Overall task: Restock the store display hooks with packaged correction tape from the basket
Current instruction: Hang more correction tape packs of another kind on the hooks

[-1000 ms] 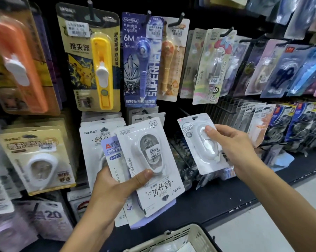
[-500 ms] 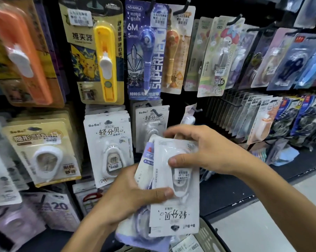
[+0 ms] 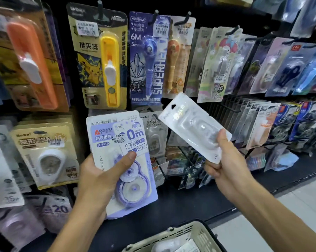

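Note:
My left hand (image 3: 99,180) grips a purple-and-white correction tape pack (image 3: 115,142), thumb across its front, held upright before the display. My right hand (image 3: 226,171) pinches the lower end of a white correction tape pack (image 3: 191,124), tilted with its hang hole pointing up and left. Between the two packs, a white pack (image 3: 154,135) hangs on a lower hook (image 3: 155,116). The beige basket (image 3: 188,231) sits at the bottom edge below my hands, with white packs inside.
A black pegboard wall carries rows of hanging stationery: a yellow clip pusher pack (image 3: 102,59), a blue "6M" tape pack (image 3: 148,57), a cream tape pack (image 3: 44,151) at left. Denser rows of packs (image 3: 280,124) fill the right. Pale floor (image 3: 299,206) lies at lower right.
My right hand took the white pack off the stack in my left hand and carried it up and right. The purple pack now shows on top in my left hand.

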{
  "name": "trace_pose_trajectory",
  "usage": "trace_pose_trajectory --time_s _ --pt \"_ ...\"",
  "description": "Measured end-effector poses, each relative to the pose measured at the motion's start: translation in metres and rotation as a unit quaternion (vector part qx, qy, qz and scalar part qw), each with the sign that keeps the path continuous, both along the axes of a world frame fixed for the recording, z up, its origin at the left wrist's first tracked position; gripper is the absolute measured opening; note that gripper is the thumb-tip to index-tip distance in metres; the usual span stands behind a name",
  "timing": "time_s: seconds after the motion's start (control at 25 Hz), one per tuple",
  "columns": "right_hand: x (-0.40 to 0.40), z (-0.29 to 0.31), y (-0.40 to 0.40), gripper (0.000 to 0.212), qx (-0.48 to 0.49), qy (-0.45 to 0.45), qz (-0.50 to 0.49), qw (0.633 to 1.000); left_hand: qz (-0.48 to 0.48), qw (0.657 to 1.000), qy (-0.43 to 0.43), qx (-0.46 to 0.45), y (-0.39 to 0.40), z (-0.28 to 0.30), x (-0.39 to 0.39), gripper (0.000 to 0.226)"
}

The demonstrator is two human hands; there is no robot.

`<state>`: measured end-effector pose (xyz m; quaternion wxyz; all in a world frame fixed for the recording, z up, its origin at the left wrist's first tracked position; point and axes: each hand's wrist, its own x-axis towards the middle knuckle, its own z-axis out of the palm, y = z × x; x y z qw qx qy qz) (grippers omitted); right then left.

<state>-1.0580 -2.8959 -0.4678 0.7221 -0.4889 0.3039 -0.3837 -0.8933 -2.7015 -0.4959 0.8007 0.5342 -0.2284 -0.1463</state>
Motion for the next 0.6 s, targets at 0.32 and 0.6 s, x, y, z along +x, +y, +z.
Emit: trace_pose_trajectory --time_s 0.32,0.6 --pt "0.006 -0.015 0.044 0.05 0.027 0.027 0.043 0.998 0.073 0.997 -0.025 -0.032 0.003 -0.001 0.003 0.039" --pt "-0.009 -0.012 0.028 0.037 0.072 -0.021 -0.042 0.996 0.049 0.998 -0.033 0.0 0.002 -0.004 0.001 0.04"
